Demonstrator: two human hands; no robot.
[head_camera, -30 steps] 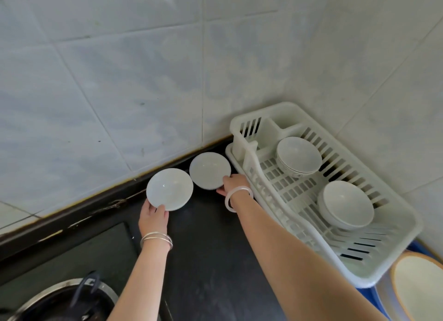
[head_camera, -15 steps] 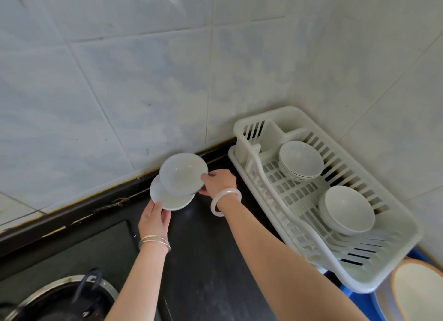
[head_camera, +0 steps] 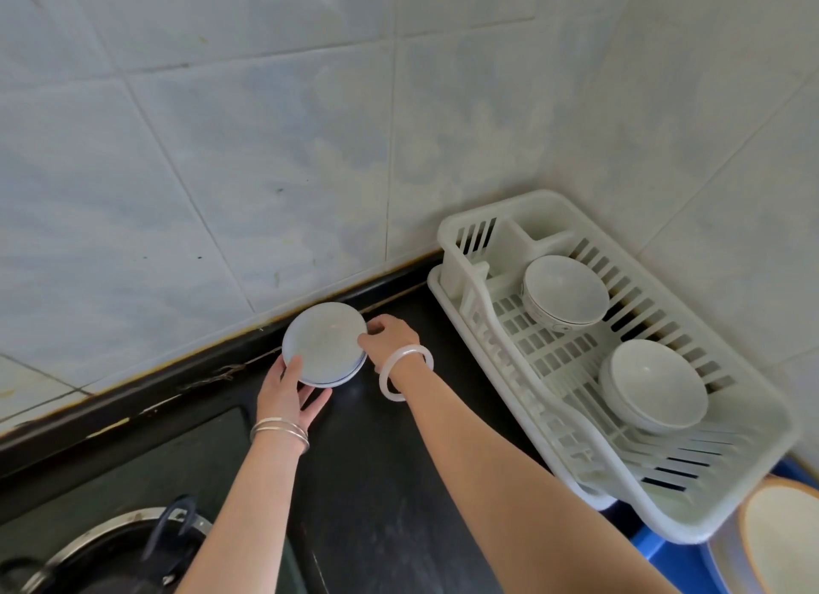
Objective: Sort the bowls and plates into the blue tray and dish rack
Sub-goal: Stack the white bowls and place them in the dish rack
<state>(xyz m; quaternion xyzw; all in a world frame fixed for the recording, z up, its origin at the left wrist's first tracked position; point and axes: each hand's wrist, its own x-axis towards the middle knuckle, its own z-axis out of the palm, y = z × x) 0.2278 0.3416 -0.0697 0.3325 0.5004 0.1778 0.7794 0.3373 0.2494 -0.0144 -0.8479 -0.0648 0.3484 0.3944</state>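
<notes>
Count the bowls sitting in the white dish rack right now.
2. One bowl sits at the far end of the dish rack, just in front of the cutlery compartment. The other bowl sits nearer the camera, mid-rack. Either may be a nested stack; I can't tell.

Both hands, left point(head_camera: 283, 394) and right point(head_camera: 390, 338), grip two stacked plates point(head_camera: 323, 343) beside the dish rack point(head_camera: 554, 372).

Two small plates point(head_camera: 325, 343) stacked far left. Two bowl stacks point(head_camera: 565, 289) point(head_camera: 653, 385) in one dish rack point(head_camera: 731, 474), right. One tan-rimmed plate point(head_camera: 782, 544) near right.
</notes>
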